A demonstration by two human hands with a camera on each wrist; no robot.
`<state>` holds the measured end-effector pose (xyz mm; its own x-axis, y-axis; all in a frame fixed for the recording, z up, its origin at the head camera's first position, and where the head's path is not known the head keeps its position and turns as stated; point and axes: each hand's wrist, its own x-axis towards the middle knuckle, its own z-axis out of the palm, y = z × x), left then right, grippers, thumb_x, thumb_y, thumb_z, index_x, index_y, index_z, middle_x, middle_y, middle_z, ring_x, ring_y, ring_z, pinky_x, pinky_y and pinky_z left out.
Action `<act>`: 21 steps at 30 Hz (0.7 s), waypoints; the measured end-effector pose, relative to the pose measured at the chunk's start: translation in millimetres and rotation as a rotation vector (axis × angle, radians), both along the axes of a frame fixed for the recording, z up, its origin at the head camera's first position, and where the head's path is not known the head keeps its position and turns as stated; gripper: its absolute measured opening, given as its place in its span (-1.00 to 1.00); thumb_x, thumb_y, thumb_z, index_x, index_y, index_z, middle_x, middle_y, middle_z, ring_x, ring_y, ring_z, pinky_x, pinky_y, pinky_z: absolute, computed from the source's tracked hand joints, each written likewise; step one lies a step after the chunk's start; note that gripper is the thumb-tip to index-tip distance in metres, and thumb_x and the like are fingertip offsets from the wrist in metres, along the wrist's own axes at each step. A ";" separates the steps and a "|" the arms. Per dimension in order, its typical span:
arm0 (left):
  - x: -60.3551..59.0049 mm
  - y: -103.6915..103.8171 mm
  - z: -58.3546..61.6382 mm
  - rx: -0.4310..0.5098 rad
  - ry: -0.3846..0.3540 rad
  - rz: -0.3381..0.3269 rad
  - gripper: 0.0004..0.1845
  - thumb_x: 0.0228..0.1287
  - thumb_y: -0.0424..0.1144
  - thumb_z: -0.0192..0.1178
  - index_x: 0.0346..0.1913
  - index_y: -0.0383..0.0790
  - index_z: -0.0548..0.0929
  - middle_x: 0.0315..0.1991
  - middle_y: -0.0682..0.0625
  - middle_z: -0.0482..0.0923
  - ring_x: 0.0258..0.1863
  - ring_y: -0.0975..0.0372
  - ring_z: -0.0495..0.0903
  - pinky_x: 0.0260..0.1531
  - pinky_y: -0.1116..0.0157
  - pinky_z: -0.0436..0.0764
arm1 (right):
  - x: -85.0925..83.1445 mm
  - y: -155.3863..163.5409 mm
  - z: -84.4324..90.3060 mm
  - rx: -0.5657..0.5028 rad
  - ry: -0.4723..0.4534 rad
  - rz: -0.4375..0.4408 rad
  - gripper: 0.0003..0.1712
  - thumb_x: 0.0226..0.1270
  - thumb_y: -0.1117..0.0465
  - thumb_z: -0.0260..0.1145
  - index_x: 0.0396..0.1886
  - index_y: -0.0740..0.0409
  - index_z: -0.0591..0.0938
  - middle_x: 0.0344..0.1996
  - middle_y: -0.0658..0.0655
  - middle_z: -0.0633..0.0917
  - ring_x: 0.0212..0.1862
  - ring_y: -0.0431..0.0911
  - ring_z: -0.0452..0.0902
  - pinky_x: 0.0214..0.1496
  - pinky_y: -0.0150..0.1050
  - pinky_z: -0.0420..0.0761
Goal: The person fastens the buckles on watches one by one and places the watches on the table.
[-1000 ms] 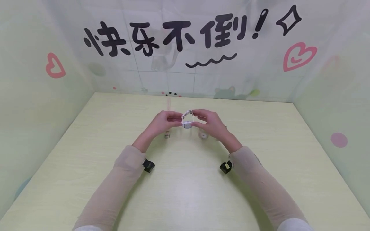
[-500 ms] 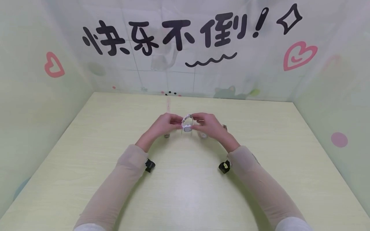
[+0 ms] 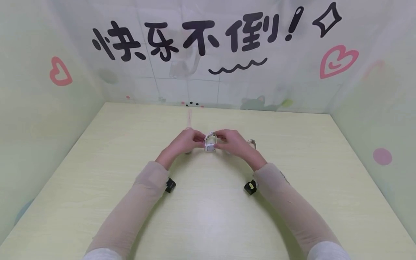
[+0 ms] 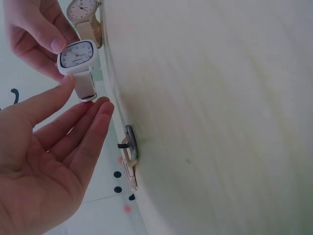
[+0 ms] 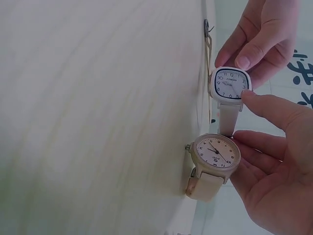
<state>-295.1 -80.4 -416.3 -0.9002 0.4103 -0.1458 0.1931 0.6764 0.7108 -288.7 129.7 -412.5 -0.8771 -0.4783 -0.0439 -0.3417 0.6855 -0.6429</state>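
A white watch [image 3: 211, 147] with a rounded-square face stands between my two hands, its strap closed in a loop. My left hand [image 3: 186, 141] pinches it from the left, the thumb [image 4: 66, 83] at the edge of the case and the fingers by the strap. From the other side my right hand [image 3: 234, 143] pinches it too, its thumb at the corner of the case. Just beside the right fingers is a round cream-coloured watch [image 5: 216, 152], its dial plain in the right wrist view. In the head view that watch is mostly hidden by the right hand.
A watch with a pale pink strap [image 3: 189, 118] lies beyond the left hand, its case partly covered. Right of the right hand a looped watch band [image 3: 252, 143] shows. Black cameras [image 3: 170, 185] sit at both wrists. Printed sheets [image 3: 208, 90] wall the table's back and sides.
Both hands have lowered the white watch and brought it slightly nearer to me. The round watch by the right hand is now more hidden, while the looped band further right shows more.
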 end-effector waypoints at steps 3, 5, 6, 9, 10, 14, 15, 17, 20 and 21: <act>-0.1 1.6 -0.1 -0.036 0.001 -0.004 -0.63 0.30 -0.29 0.32 0.13 -0.34 0.64 0.04 -0.20 0.71 0.06 0.04 0.69 0.20 0.15 0.61 | -0.7 -0.9 -1.4 0.028 -0.004 0.004 -0.38 0.33 0.16 0.39 0.32 0.28 0.49 0.27 0.29 0.59 0.29 0.17 0.53 0.37 -0.01 0.53; 0.1 2.6 0.0 -0.057 -0.001 -0.005 -0.62 0.29 -0.29 0.33 0.13 -0.34 0.64 0.05 -0.19 0.71 0.06 0.05 0.69 0.20 0.16 0.61 | -1.2 -1.5 -2.6 0.048 -0.006 0.005 -0.38 0.33 0.15 0.39 0.33 0.28 0.49 0.27 0.28 0.59 0.29 0.16 0.53 0.37 -0.01 0.53; 0.1 3.2 -0.2 -0.067 -0.002 -0.007 -0.62 0.29 -0.29 0.33 0.14 -0.35 0.64 0.05 -0.19 0.70 0.06 0.05 0.69 0.20 0.17 0.61 | -1.6 -1.8 -3.2 0.058 -0.004 0.006 -0.37 0.33 0.15 0.39 0.33 0.28 0.49 0.27 0.28 0.59 0.29 0.15 0.53 0.37 -0.02 0.53; 0.5 4.9 0.3 -0.094 -0.009 -0.008 -0.60 0.30 -0.28 0.32 0.16 -0.35 0.62 0.06 -0.18 0.70 0.07 0.06 0.67 0.19 0.18 0.61 | -2.4 -2.6 -3.8 0.083 -0.001 0.007 -0.38 0.33 0.15 0.40 0.33 0.27 0.49 0.26 0.28 0.60 0.29 0.15 0.53 0.37 -0.02 0.52; 0.6 5.4 0.4 -0.105 -0.008 -0.009 -0.59 0.31 -0.27 0.31 0.17 -0.34 0.61 0.07 -0.18 0.70 0.07 0.06 0.67 0.19 0.18 0.61 | -2.6 -2.8 -4.1 0.093 0.002 0.007 -0.38 0.33 0.15 0.39 0.33 0.27 0.49 0.25 0.28 0.60 0.29 0.14 0.53 0.36 -0.02 0.53; 1.8 7.4 2.1 -0.142 -0.016 -0.003 -0.58 0.33 -0.24 0.30 0.19 -0.33 0.60 0.06 -0.16 0.70 0.07 0.07 0.66 0.19 0.18 0.61 | -3.0 -3.0 -4.9 0.119 0.011 0.006 -0.40 0.34 0.14 0.39 0.32 0.26 0.50 0.22 0.27 0.63 0.25 0.12 0.56 0.33 -0.03 0.55; 1.8 7.8 2.3 -0.151 -0.015 -0.002 -0.59 0.33 -0.24 0.30 0.20 -0.32 0.61 0.05 -0.15 0.70 0.07 0.08 0.66 0.18 0.18 0.61 | -3.1 -3.0 -5.1 0.124 0.014 0.005 -0.40 0.34 0.14 0.39 0.32 0.27 0.51 0.20 0.27 0.64 0.22 0.11 0.57 0.31 -0.04 0.56; 1.9 8.3 2.6 -0.158 -0.015 0.004 -0.60 0.34 -0.24 0.29 0.19 -0.31 0.62 0.04 -0.14 0.70 0.06 0.08 0.66 0.17 0.18 0.61 | -2.9 -2.8 -5.2 0.133 0.018 0.001 -0.41 0.34 0.13 0.38 0.31 0.26 0.52 0.17 0.26 0.66 0.17 0.08 0.58 0.27 -0.05 0.58; 1.0 8.4 2.0 -0.166 -0.007 0.008 -0.62 0.35 -0.23 0.29 0.17 -0.29 0.63 0.02 -0.13 0.71 0.05 0.10 0.66 0.16 0.19 0.61 | -3.0 -2.8 -5.3 0.141 0.017 -0.005 -0.41 0.35 0.10 0.38 0.30 0.25 0.53 0.13 0.24 0.68 0.10 0.04 0.59 0.21 -0.06 0.60; 0.9 8.2 1.9 -0.167 -0.001 0.009 -0.63 0.35 -0.23 0.29 0.16 -0.29 0.64 0.01 -0.13 0.71 0.04 0.10 0.67 0.16 0.20 0.62 | -2.7 -2.7 -5.0 0.144 0.016 -0.007 -0.41 0.35 0.09 0.38 0.30 0.25 0.53 0.12 0.23 0.68 0.08 0.03 0.58 0.20 -0.07 0.60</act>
<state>-294.3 -72.2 -414.5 -0.9035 0.3722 -0.2127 0.1857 0.7870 0.5884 -291.4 127.0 -417.4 -0.8815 -0.4619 -0.0978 -0.3458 0.7726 -0.5325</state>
